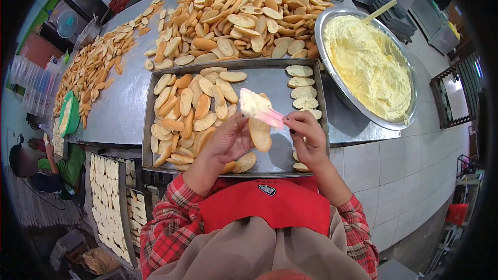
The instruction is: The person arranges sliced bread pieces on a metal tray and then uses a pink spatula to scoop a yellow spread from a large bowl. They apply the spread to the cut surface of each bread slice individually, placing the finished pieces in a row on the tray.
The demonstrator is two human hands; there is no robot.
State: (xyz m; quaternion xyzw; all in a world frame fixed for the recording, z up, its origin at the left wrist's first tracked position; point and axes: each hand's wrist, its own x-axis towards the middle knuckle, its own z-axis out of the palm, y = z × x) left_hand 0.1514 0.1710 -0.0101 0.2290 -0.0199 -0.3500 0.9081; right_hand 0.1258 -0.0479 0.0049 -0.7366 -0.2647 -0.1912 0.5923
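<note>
My left hand (232, 138) holds an oval bread slice (260, 136) above the metal baking tray (235, 172). In my right hand (309, 136) is the handle of a pink plastic spatula (272, 117), its head loaded with pale yellow cream (253, 103) over the upper part of the slice. Plain bread slices (186, 101) lie in a loose heap on the tray's left side. Along its right edge runs a column of cream-coated slices (302, 92), partly hidden by my right hand.
A steel bowl of cream (369, 66) with a stick-like handle stands at the right. Behind the tray is a large pile of bread slices (233, 19); more lie across the metal table (116, 111) at left. Filled trays (107, 202) stand lower left, near another person (54, 171) and a green basin (70, 114).
</note>
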